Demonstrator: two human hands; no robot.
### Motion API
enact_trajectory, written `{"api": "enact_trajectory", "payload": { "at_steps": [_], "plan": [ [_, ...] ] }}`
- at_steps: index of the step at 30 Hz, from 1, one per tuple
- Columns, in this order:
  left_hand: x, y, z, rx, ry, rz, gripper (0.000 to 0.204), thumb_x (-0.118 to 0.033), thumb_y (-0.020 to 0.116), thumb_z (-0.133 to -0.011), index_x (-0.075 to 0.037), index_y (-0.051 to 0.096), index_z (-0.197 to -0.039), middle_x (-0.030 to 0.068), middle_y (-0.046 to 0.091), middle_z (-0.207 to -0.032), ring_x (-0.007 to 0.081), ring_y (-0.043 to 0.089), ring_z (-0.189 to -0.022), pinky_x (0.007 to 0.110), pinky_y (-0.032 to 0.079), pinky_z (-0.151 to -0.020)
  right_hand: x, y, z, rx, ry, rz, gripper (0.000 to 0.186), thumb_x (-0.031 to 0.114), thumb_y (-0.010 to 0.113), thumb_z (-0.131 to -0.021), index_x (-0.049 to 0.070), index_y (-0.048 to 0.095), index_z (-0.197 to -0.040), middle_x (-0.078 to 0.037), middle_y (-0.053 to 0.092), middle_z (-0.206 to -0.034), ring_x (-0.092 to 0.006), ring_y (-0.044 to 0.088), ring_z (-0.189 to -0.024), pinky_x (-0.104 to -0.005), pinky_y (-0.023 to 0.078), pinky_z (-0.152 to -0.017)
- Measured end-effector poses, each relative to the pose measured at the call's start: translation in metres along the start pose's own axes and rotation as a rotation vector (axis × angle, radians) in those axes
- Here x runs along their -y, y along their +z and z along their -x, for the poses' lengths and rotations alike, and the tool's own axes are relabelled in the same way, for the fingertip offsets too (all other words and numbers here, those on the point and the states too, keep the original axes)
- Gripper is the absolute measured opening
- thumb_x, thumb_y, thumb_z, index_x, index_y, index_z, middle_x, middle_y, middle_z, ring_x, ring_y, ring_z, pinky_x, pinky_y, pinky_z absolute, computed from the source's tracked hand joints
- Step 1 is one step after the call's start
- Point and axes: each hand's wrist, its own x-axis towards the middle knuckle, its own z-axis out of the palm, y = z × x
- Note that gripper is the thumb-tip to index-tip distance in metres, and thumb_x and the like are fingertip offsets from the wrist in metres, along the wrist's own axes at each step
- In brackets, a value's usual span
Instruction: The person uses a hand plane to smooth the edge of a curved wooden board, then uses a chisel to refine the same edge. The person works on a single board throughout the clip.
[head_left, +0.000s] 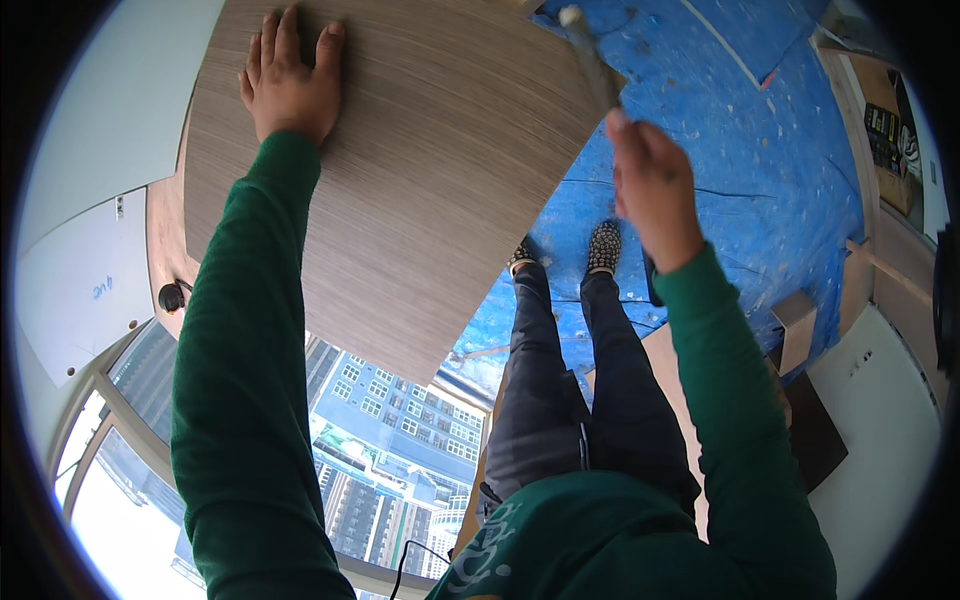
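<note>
On the flat brown wood-grain panel (420, 190), left hand (292, 95) spread; right hand (652, 190) closed round grey stick-shaped tool (594, 70). Panel likely stiff; grasp edges.

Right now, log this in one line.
left hand: flat on wood-grain panel; right hand: gripping blurred long tool; floor: blue sheeting

At the lower centre, the long-sleeved top (590, 525) was green with pale lettering (485, 555); trousers (535, 390) were dark, shoes (604, 246) light-spotted.
</note>
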Motion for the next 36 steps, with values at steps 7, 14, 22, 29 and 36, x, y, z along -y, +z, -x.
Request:
{"api": "enact_trajectory", "payload": {
  "at_steps": [7,14,22,29,36],
  "plan": [
    [-0.001,-0.002,0.000,0.021,-0.005,-0.016,0.081,-0.072,0.041,-0.101,-0.021,0.038,-0.163,0.0072,0.032,-0.172,0.0285,0.021,-0.161,0.053,0.010,-0.131,0.014,-0.007,-0.001,-0.026,0.109,-0.250,0.054,0.052,0.069,-0.100,0.005,0.058,-0.076,0.000,0.049,-0.058,-0.0105,0.049,-0.046,-0.0293,0.041,-0.044],
    [-0.006,-0.002,0.001,0.016,-0.011,0.007,0.079,-0.070,0.043,-0.101,-0.020,0.039,-0.163,0.0105,0.032,-0.171,0.0291,0.021,-0.161,0.052,0.009,-0.131,-0.011,0.030,-0.016,-0.211,0.004,-0.183,0.056,0.051,0.085,-0.087,0.007,0.053,-0.074,0.000,0.051,-0.062,-0.0092,0.048,-0.054,-0.0288,0.041,-0.049],
    [-0.008,-0.004,0.004,0.045,-0.005,0.007,0.081,-0.069,0.039,-0.102,-0.017,0.035,-0.164,0.0104,0.029,-0.172,0.0293,0.017,-0.162,0.051,0.008,-0.132,-0.047,0.068,0.106,-0.132,-0.006,-0.230,0.051,0.049,0.081,-0.091,0.005,0.057,-0.090,-0.001,0.055,-0.068,-0.0088,0.051,-0.059,-0.0278,0.044,-0.054],
    [-0.011,-0.008,0.002,0.036,-0.003,0.022,0.080,-0.068,0.043,-0.101,-0.018,0.038,-0.163,0.0092,0.031,-0.171,0.0289,0.019,-0.161,0.053,0.009,-0.131,-0.052,0.037,0.141,0.130,0.148,-0.322,0.035,0.034,0.058,-0.110,0.004,0.058,-0.092,-0.001,0.054,-0.065,-0.0087,0.054,-0.057,-0.0280,0.043,-0.053],
    [-0.037,-0.026,0.004,0.171,-0.119,-0.039,0.070,-0.052,0.042,-0.108,-0.009,0.033,-0.163,0.0119,0.028,-0.172,0.0305,0.019,-0.160,0.048,0.012,-0.131,-0.080,0.034,0.158,0.222,0.000,-0.074,0.036,0.031,0.061,-0.109,0.002,0.055,-0.087,-0.003,0.047,-0.064,-0.0094,0.040,-0.059,-0.0308,0.036,-0.053]
  ]
}}
